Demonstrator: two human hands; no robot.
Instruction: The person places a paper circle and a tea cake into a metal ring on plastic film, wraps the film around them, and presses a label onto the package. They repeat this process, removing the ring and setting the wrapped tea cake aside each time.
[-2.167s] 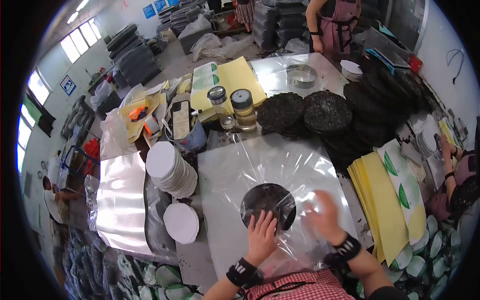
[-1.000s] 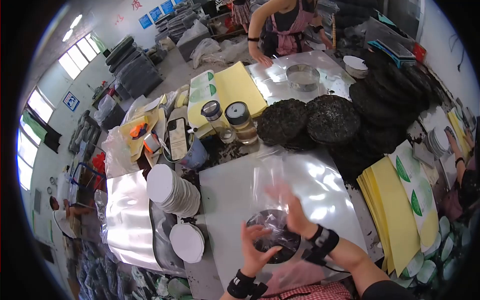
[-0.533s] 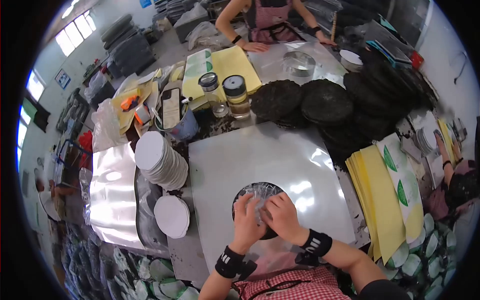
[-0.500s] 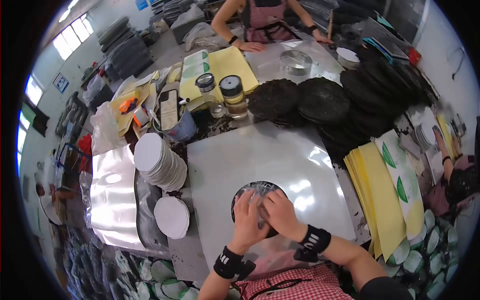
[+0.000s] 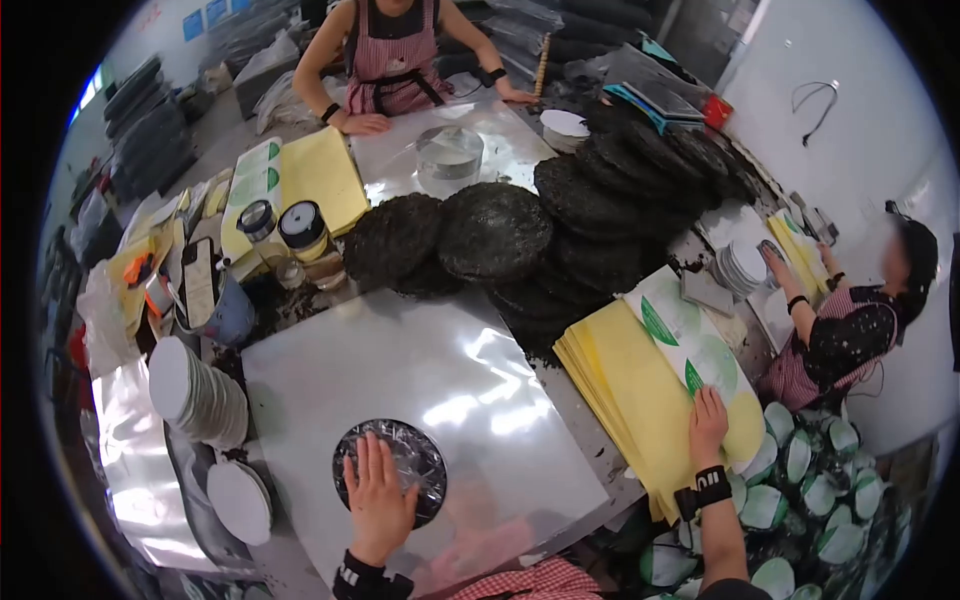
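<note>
Now the 2 hands have parted: the left hand, fingers flat and thumb spread, rests on the film-wrapped black disc atop the metal sheet; the right hand has reached the green-and-white paper, finger grip impossible to tell.

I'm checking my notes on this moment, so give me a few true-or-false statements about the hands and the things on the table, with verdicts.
1. The left hand lies on the wrapped dark disc. True.
2. The right hand is on the stack of white discs. False: it is at the green-and-white printed sheet.
3. The phone is at the top of the bucket. True.
4. The ring surrounds the wrapped dark disc. False: it stands apart, on the far sheet.
</note>
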